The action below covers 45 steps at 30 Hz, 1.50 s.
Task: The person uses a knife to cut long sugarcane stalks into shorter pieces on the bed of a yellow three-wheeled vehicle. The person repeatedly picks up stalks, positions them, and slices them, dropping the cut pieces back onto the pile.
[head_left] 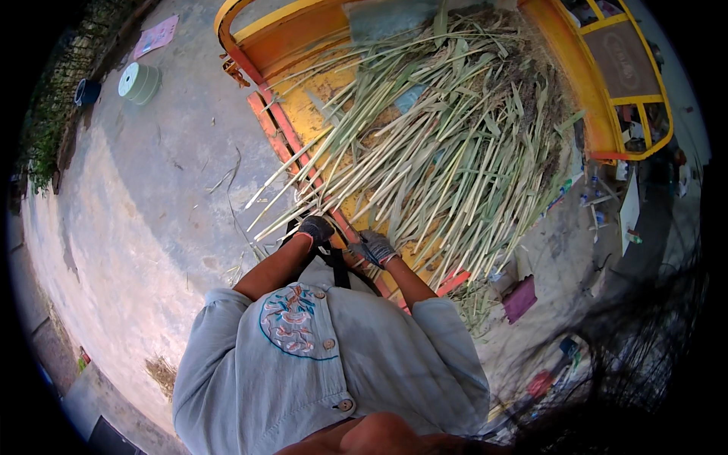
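A large heap of cut stalks, with green leaves and dark bushy heads at the far right end, lies on the yellow cargo bed of a cart. My left hand, in a dark glove, is at the red edge of the bed, beside the pale cut ends of the stalks; its fingers are turned down and hidden. My right hand, in a grey glove, lies over the same edge a little to the right. Its fingers stretch leftward, with nothing visible in them. A black strap hangs between my arms.
Yellow end frames rise at the bed's far left and right. A pale green round container, a dark bucket and a pink sheet are on the concrete at left. A purple piece and scattered litter lie right.
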Tool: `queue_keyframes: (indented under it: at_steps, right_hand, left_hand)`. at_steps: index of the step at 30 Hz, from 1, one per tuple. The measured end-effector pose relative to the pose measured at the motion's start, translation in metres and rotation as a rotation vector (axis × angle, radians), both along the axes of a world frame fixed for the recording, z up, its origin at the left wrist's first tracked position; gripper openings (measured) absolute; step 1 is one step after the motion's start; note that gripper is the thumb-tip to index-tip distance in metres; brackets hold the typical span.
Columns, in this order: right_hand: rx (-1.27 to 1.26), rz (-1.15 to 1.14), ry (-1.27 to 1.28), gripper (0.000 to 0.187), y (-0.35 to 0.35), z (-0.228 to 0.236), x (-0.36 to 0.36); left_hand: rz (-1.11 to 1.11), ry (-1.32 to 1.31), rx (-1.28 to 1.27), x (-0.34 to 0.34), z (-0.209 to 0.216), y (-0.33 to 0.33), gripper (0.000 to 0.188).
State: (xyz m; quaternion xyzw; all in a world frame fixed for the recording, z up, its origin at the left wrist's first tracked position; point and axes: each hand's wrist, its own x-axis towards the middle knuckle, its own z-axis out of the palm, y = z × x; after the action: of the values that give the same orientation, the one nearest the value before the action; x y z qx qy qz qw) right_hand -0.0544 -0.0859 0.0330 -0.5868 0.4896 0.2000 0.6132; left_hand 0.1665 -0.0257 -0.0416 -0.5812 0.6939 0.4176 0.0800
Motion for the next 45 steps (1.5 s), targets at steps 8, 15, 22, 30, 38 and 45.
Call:
queue_keyframes:
  at_steps: [8, 15, 22, 30, 38, 45]
  right_hand:
    - [-0.230, 0.123, 0.026, 0.049, 0.028, -0.039, -0.029]
    - [-0.346, 0.169, 0.089, 0.062, 0.029, -0.036, -0.006]
    - [-0.174, 0.302, -0.036, 0.061, 0.010, -0.014, 0.007]
    - [-0.180, 0.221, -0.107, 0.051, -0.005, 0.014, 0.034]
    - [-0.276, 0.147, -0.083, 0.032, 0.023, -0.024, 0.007]
    - [-0.346, 0.340, -0.155, 0.030, 0.031, 0.017, -0.019]
  left_hand:
    - [0.573, -0.240, 0.074, 0.007, 0.067, 0.012, 0.037]
    - [0.401, 0.037, 0.038, -0.004, -0.001, -0.012, 0.037]
    - [0.494, 0.474, -0.026, 0.004, -0.005, 0.025, 0.021]
    - [1.180, 0.710, 0.495, -0.005, 0.020, 0.020, 0.011]
    - [0.328, 0.557, -0.311, -0.009, 0.008, 0.032, 0.013]
    - [0.306, -0.185, 0.162, 0.025, 0.048, 0.052, 0.033]
